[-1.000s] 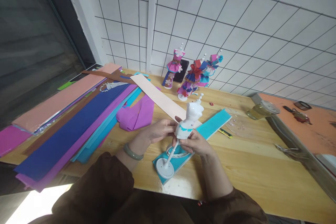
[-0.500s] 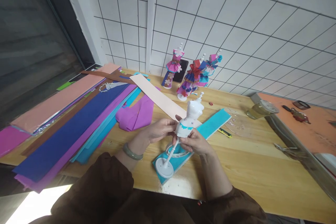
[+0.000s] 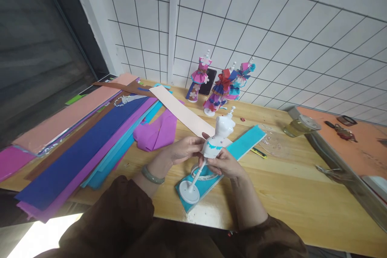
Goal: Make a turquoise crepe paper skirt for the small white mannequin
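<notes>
On our tabletop (image 3: 287,201), almost nothing has moved since one second ago, so we judge the work stays at the same step. Over the blue strip (image 3: 246,144), the mannequin (image 3: 224,125) leans. Our right hand (image 3: 226,164) is closed around its lower torso; our left hand (image 3: 188,149) curls at its side, fingertips hidden, so its grip we cannot tell. The blue trim (image 3: 215,146) remains at the hips.

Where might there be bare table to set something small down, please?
The widest bare patch of table lies right of the right hand, between the yellow cutter and the near edge. Crowded are the left, with colored paper; the back, around the dressed figures; and the middle, under the white mannequin.
</notes>
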Demonstrator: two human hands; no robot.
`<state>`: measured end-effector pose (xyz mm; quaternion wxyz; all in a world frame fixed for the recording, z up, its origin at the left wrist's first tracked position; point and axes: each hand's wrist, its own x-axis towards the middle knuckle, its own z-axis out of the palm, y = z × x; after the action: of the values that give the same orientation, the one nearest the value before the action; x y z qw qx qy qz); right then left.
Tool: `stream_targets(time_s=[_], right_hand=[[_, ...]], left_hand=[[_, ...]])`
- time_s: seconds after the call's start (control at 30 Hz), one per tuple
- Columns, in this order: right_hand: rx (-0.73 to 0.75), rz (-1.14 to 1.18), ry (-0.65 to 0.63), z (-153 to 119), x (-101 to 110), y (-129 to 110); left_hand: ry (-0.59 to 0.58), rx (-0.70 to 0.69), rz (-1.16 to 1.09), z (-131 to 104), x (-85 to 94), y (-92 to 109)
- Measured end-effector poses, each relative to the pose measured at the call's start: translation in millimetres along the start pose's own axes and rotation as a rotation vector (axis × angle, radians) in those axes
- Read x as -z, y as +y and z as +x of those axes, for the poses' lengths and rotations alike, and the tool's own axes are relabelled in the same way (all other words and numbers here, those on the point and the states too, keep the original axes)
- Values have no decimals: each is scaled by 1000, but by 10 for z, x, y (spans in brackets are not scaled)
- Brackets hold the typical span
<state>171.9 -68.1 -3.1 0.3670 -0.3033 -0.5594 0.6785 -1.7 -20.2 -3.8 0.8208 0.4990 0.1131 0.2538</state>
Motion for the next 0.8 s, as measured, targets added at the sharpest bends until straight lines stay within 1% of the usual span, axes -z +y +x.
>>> stream_targets(time_s=[0.17, 0.3, 0.6, 0.8], right_hand=[[3, -10, -6, 0, 11, 11], [-5, -12, 7, 1, 7, 8], [6, -20, -12, 0, -9, -11], [16, -13, -24, 12, -24, -24]], left_hand=[[36, 3, 2, -6, 3, -1], [39, 5, 19, -8, 13, 1], [47, -6, 181, -22, -7, 71], [72, -6, 171, -10, -15, 61]])
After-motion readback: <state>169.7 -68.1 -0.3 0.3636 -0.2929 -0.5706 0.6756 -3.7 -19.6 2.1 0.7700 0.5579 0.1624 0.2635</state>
